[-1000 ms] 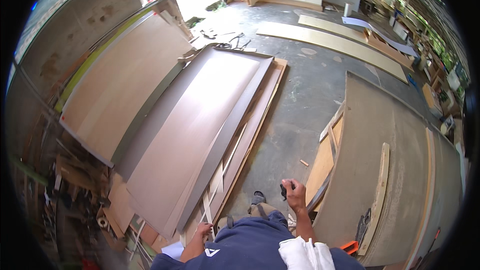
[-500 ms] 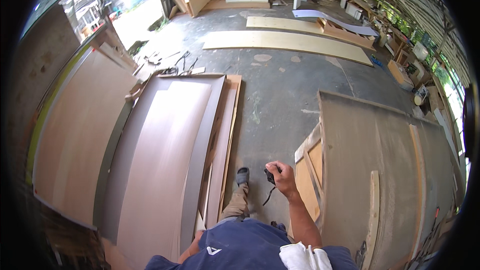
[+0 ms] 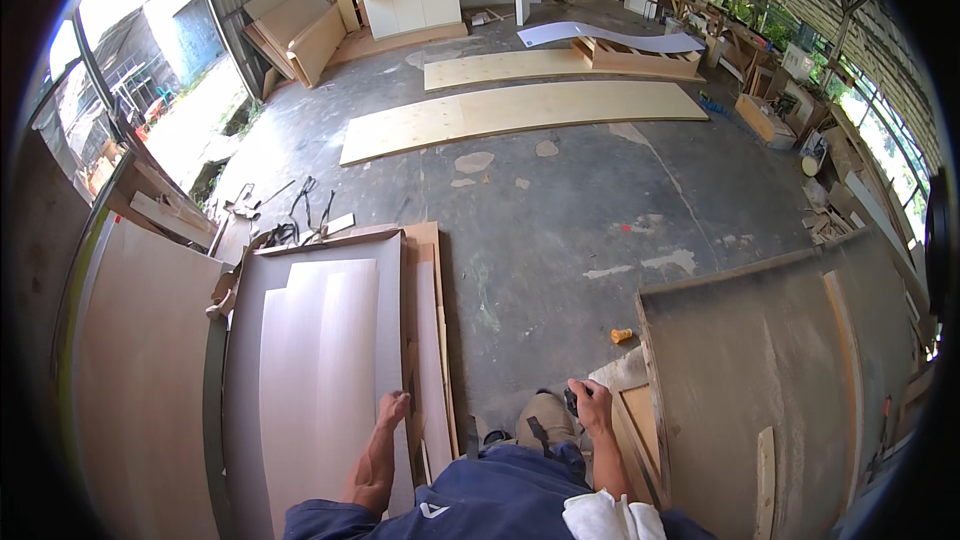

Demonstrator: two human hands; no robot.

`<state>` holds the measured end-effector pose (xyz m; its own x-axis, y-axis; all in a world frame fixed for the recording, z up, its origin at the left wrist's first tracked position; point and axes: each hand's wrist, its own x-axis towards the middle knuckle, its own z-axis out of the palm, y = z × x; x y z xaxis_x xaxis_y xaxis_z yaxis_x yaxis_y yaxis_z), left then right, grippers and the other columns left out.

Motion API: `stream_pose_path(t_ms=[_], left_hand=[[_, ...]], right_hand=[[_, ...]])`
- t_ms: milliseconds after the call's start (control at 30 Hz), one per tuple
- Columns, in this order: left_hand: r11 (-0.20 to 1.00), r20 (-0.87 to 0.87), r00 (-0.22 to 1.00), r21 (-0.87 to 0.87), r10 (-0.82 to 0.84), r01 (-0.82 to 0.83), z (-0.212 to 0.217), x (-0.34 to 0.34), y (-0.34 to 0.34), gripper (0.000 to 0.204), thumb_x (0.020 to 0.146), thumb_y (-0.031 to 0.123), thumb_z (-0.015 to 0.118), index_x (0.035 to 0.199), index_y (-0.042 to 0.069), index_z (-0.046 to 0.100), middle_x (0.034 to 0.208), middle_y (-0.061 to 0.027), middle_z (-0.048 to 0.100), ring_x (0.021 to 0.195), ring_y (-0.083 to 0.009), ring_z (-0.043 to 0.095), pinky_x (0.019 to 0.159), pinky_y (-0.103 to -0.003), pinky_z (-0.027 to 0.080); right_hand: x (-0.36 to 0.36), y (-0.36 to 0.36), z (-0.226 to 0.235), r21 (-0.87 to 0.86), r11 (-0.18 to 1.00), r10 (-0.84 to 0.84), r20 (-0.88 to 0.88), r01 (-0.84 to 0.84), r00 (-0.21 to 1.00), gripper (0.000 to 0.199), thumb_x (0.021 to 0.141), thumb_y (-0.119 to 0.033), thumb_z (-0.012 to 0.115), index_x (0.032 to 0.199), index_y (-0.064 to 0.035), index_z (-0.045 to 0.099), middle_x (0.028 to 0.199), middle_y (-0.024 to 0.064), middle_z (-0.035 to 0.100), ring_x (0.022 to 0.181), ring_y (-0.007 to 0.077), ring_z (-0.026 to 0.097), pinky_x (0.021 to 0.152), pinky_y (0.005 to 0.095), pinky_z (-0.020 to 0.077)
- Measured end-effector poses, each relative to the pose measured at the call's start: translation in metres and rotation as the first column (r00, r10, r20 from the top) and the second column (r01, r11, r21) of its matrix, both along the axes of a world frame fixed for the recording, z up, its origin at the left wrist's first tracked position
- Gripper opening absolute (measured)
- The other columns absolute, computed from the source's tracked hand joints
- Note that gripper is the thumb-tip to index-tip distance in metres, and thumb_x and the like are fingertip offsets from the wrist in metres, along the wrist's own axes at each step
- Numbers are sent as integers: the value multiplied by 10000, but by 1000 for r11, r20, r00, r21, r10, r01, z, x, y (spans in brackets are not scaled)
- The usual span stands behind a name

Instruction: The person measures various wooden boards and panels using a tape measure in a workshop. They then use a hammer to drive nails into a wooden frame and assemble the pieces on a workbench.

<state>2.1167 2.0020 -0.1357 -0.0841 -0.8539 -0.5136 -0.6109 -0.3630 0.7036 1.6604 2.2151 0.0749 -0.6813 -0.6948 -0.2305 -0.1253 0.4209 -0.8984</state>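
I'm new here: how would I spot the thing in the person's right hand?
Find the big brown panel at lower right. Left of it, the right hand grips a small object. Its near-black colour sets it apart from the tan wood nearby.

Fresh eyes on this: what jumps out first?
Probably the glossy pinkish sheets at lower left, bright with reflected light. Next, the nearer long pale board lying across the floor, with a wavy white sheet beyond it. Closer in, the right hand holds a small dark object, left of the big brown panel.
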Motion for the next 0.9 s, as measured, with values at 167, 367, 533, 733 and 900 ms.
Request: stream_pose_path(t_ms=[167, 367, 533, 733, 900], left_hand=[[999, -264, 964, -24, -37, 32, 35, -149, -158, 477, 903, 232, 652, 1266, -76, 629, 1041, -188, 738, 877, -250, 734, 775, -349, 573], [976, -33, 979, 75, -203, 205, 59, -266, -269, 420, 883, 325, 683, 1132, -12, 704, 923, -138, 734, 844, -223, 731, 771, -339, 571], [974, 108, 994, 222, 8, -32, 14, -256, -321, 403, 844, 306, 703, 1107, 3, 745, 888, -151, 756, 756, -210, 746, 742, -335, 587], [945, 52, 998, 325, -44, 25, 33, -297, -325, 219, 898, 228, 681, 961, 28, 744, 849, -104, 729, 672, -212, 710, 507, -334, 511], [902, 104, 981, 419, -165, 107, 16, -367, -429, 240, 885, 271, 677, 895, 36, 726, 797, -93, 715, 657, -209, 701, 529, -341, 513]], right_hand=[[-43, -118, -4, 42, 999, 23, 95, -27, 995, 425, 894, -396, 718, 838, 25, 717, 631, 33, 592, 500, 115, 553, 386, 297, 430], [-160, -297, 24, 46, 996, 87, -174, -80, 981, 436, 890, -395, 705, 912, 40, 722, 758, 181, 696, 758, 297, 685, 727, 415, 515], [-257, -454, 101, -29, 980, 188, -194, -197, 963, 471, 912, -432, 678, 948, 35, 723, 806, 180, 719, 790, 319, 711, 724, 408, 536], [-344, -589, 120, -106, 976, 185, -69, -192, 980, 454, 927, -424, 677, 954, 27, 723, 804, 161, 711, 761, 260, 676, 726, 376, 521], [-402, -687, 60, -129, 974, 181, -69, -189, 981, 427, 921, -408, 689, 926, 17, 728, 685, 100, 649, 587, 159, 606, 545, 349, 479]])
